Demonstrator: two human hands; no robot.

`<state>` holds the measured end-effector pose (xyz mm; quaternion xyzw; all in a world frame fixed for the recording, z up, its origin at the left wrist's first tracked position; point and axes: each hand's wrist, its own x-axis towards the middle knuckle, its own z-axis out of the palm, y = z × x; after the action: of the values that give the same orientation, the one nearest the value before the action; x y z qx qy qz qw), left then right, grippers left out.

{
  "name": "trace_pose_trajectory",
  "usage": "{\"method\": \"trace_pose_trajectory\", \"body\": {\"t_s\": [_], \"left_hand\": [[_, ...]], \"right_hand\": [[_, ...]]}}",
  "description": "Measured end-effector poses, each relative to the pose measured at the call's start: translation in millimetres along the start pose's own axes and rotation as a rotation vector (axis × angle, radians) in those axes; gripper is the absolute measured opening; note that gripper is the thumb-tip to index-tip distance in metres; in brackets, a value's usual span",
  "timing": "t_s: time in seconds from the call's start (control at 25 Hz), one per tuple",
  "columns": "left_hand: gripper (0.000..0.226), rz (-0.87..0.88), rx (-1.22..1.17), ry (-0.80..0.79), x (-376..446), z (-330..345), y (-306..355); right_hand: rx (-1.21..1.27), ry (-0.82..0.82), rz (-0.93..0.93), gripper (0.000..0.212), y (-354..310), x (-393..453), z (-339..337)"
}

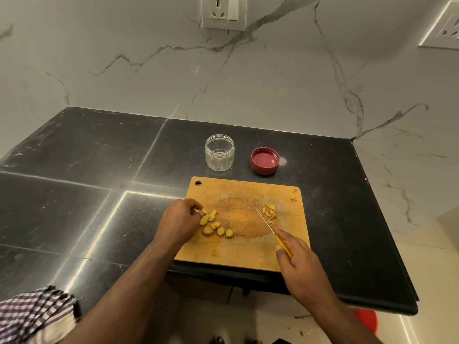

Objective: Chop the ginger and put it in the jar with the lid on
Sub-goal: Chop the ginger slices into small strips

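With the left hand (pixel 182 217) pinching a pale yellow ginger slice (pixel 205 218) at the wooden board's (pixel 238 254) nine o'clock and the right hand (pixel 296 259) clamped on the yellow-handled knife (pixel 273 232), a slice could skid and fingertips get nicked.

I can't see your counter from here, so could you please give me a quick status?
Left hand pinching ginger slices; right hand gripping knife. Small chopped pile on board. Jar empty, lid off. Nothing in the way.

No readable text anywhere, clear jar (pixel 219 152) without a label, red lid (pixel 264 161) unmarked, wooden cutting board (pixel 238 254) plain, yellow-handled knife (pixel 273 232) showing no brand, wall socket plate (pixel 223 11) bare of lettering
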<state>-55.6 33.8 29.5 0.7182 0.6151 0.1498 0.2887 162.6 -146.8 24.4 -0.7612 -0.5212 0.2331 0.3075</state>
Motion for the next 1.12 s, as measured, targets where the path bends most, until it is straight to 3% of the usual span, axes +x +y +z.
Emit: {"method": "trace_pose_trajectory", "body": {"t_s": [0.08,0.2,0.44,0.72,1.12], "left_hand": [[0.009,-0.071,0.024,-0.029,0.8,0.6,-1.0],[0.017,-0.13,0.079,-0.046,-1.7,4.7,2.0],[0.017,-0.102,0.156,-0.012,-7.9,7.0,8.0],[0.011,-0.113,-0.009,0.014,-10.5,1.7,13.7],[0.002,-0.072,-0.037,0.009,-3.4,5.6,18.5]], "right_hand": [[0.001,-0.037,-0.024,0.044,1.3,1.8,2.3],[-0.002,-0.082,-0.055,0.043,3.6,6.1,2.1],[0.016,-0.137,-0.093,0.044,9.1,15.3,-1.8],[0.057,-0.161,-0.116,0.042,22.4,20.6,-12.4],[0.068,-0.165,-0.086,0.041,26.3,21.8,-16.4]]}}
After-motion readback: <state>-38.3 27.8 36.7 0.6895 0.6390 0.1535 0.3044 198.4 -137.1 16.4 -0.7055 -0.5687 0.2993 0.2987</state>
